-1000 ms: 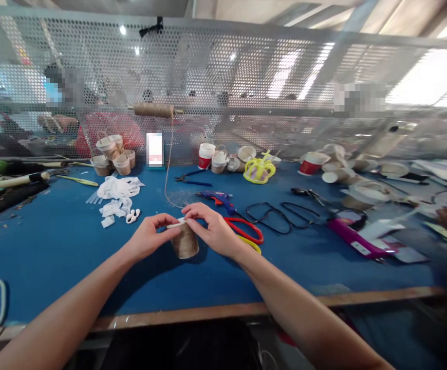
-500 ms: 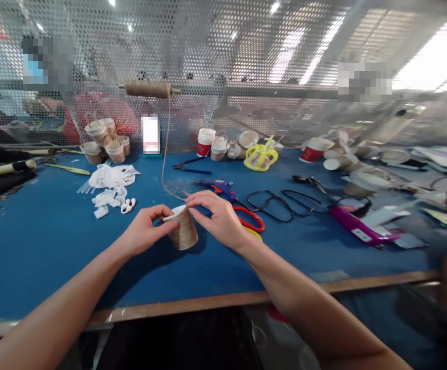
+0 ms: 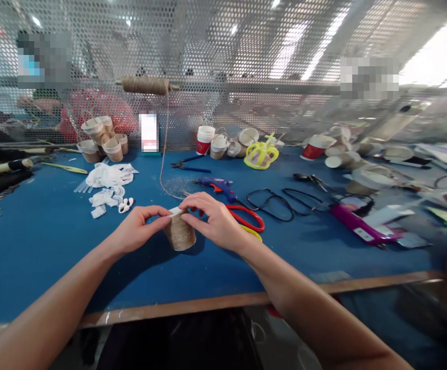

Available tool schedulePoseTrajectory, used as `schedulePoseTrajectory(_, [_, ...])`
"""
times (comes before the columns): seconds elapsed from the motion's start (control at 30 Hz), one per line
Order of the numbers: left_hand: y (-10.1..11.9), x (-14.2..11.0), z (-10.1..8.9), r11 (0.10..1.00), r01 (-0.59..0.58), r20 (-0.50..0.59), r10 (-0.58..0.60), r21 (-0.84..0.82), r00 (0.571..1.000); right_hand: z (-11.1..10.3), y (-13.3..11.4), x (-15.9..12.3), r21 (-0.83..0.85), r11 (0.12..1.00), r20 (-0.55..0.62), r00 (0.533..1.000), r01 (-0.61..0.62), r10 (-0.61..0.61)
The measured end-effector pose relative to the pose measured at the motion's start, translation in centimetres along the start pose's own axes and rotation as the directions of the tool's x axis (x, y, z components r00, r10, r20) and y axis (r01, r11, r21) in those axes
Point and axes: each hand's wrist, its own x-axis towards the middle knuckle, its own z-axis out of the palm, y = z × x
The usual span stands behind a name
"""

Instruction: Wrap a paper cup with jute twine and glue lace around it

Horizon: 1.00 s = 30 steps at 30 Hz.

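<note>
A perforated screen (image 3: 223, 49) stands behind a blue surface (image 3: 192, 280); near the front edge, one twine-wrapped cup (image 3: 181, 234) sits between the person's two hands, its long axis close to vertical with the upper end leaning slightly left; whether its base touches the surface cannot be told. The left hand (image 3: 141, 228) pinches the left side of the white top edge, thumb and fingers drawn narrow; the right hand (image 3: 210, 221) grips the right side of that same edge, thumb in front and fingers over the top; both touch the cup, so neither is nearer.

Counting outward: one twine strand (image 3: 164, 164) runs from behind the right hand up to one spool (image 3: 145, 86); one blue glue gun (image 3: 218, 185) lies just beyond that hand, with one red loop (image 3: 260, 223) and one yellow loop (image 3: 255, 234) beside it; farther back are one pair of pliers (image 3: 192, 167), one yellow crown-shaped piece (image 3: 261, 156) and, at left, at least five cups (image 3: 111, 150) in a cluster; one magenta tool (image 3: 362, 230) lies well apart at right.
</note>
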Motion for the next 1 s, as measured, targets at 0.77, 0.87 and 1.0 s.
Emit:
schedulePoseTrajectory(0.77, [-0.1, 2.9, -2.0, 0.991, 0.073, -0.21, -0.047, 0.117, 0.977, 0.1, -0.4, -0.2, 0.04, 0.999, 0.008, 1.0, -0.019, 0.019])
schedulePoseTrajectory(0.87, [-0.2, 2.5, -2.3, 0.978, 0.119, -0.204, -0.083, 0.172, 0.975, 0.1, -0.5, -0.1, 0.044, 0.999, 0.004, 1.0, -0.002, 0.002])
schedulePoseTrajectory(1.0, [0.5, 1.9, -2.1, 0.968, 0.028, -0.165, 0.014, 0.25, 0.986, 0.2, -0.3, -0.1, 0.035, 0.999, 0.002, 1.0, 0.01, -0.01])
